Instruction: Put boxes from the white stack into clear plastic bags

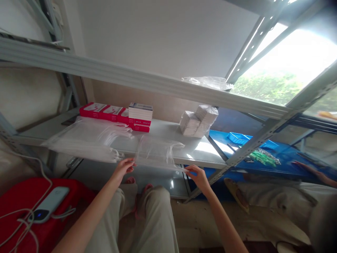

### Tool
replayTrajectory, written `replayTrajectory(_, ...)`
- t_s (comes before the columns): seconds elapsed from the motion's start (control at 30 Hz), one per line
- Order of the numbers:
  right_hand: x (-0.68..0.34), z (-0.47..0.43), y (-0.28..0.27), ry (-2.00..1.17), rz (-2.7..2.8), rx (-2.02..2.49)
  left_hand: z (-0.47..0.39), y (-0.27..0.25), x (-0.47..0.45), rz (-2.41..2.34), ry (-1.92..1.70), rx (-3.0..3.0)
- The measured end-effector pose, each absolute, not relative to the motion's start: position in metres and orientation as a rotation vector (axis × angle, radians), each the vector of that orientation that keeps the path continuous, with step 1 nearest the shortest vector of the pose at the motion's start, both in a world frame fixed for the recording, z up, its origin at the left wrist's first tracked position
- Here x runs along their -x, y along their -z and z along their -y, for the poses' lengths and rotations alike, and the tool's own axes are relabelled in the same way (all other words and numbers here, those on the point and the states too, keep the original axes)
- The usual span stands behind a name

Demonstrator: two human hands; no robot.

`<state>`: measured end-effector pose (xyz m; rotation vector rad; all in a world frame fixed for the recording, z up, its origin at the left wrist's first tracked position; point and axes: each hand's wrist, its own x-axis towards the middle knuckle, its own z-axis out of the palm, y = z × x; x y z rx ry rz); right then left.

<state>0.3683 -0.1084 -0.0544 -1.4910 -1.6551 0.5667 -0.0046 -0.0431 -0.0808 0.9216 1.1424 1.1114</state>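
Both forearms reach forward; the left hand [125,168] and right hand [198,175] pinch the near corners of a clear plastic bag [157,151] on the shelf [195,151].

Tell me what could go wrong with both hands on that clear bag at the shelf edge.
1. The clear bag overhangs the shelf front, pinched only at its near corners by the left hand and right hand; it could slip off.
2. The bag pile lies right beside it and also overhangs; a tug may drag it down.
3. A co-worker's hand rests nearby on the blue table; a wide swing could bump it.
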Motion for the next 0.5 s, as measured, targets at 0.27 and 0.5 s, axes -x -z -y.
replayTrajectory(0.27, -0.370, 0.128, 0.058, -0.072, 1.784, 1.528, 0.047, 0.080, 0.005, -1.140, -1.098, -0.911)
replayTrajectory(0.5, -0.377, 0.127, 0.068, -0.139, 1.813, 1.622, 0.049, 0.086, 0.009, -1.145, -1.085, -0.923)
